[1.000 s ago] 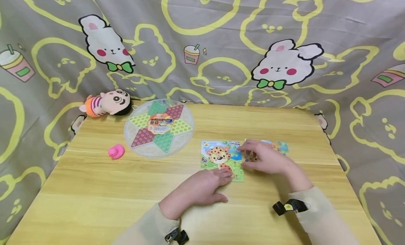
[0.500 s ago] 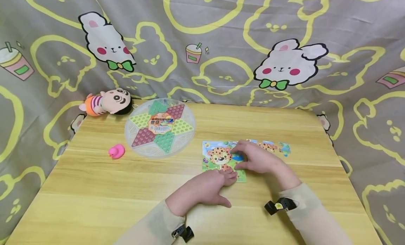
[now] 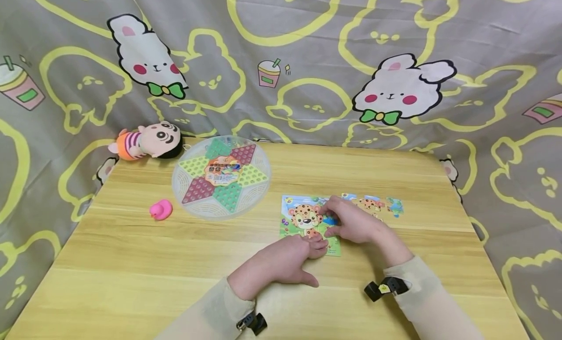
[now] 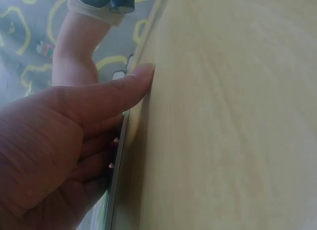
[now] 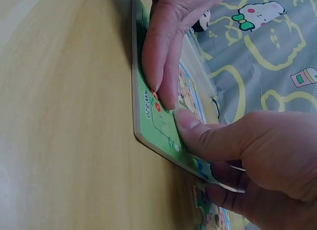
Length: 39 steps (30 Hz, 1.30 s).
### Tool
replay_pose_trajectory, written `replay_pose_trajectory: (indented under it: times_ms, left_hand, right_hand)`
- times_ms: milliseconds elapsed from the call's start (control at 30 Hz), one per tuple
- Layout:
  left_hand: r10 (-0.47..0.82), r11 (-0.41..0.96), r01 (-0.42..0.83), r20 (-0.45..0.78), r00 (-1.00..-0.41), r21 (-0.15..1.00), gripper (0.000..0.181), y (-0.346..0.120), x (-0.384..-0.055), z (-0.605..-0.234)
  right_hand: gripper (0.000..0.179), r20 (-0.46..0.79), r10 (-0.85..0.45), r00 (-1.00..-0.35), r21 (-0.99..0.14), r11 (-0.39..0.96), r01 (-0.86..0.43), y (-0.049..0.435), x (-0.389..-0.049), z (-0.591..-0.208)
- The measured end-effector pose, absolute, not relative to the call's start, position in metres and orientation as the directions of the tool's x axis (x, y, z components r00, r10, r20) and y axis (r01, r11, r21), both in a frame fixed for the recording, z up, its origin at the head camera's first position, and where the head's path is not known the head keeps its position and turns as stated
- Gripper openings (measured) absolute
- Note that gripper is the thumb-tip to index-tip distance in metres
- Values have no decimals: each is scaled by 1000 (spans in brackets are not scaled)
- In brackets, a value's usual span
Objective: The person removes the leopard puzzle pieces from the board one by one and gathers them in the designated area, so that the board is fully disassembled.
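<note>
A jigsaw puzzle board (image 3: 334, 251) with a spotted leopard cub lies flat on the table. My left hand (image 3: 293, 256) rests its fingers across the lower part of the picture, thumb stretched out over the wood. At the board's right side my right hand (image 3: 354, 220) is bent, thumb and index finger on either side of a bluish puzzle piece (image 3: 328, 220). In the right wrist view, the right thumb (image 5: 190, 122) touches the board close to the left fingertips, and the other right fingers are curled beyond the edge. The right index fingertip is hidden there.
Loose puzzle pieces (image 3: 395, 207) lie to the right of the board, partly behind my right hand. A round Chinese checkers board (image 3: 252, 198) stands back left, with a plush doll (image 3: 149, 141) beside it and a pink toy duck (image 3: 161, 210) in front. A patterned curtain (image 3: 307, 47) backs the wooden table.
My right hand has moved left from the board's right edge onto the picture, uncovering more of the loose pieces. My left hand has shifted slightly right and stays on the board.
</note>
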<state>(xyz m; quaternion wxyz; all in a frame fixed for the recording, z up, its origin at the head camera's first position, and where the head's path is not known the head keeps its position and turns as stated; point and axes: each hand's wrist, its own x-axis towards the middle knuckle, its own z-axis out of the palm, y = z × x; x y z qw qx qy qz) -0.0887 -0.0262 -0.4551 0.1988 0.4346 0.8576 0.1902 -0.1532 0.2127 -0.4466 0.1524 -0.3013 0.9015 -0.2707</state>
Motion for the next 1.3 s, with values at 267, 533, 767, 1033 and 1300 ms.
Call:
replay_pose_trajectory:
  times_ms: [267,533,767,1033,1300]
  left_hand:
    - [824,546,678,-168,-542,493,78,-25,-88,-453]
    - [829,541,695,-161,-536,474,79,-25,-89,-455]
    - [830,536,684,-159,-535,494,79,-26,-90,-454]
    - [827,539,677,-161,-539,501,78,-26,-88,-454]
    - [821,550,683,-159,-549,480,78,-26,-87,-455]
  right_hand:
    - [44,-38,-631,-775,-568,652,-503,217,-147,-451]
    - [48,12,-680,-733,-571,598,-563,219,-145,-450]
    - [48,-68,-720,-690,-561,600,-570,221,-148,-442]
    - [51,-122,-710,-694,-533,636,-557,217,-152,-437]
    - [50,-43,-689,-724,-581,606,-543,223,-151,-434]
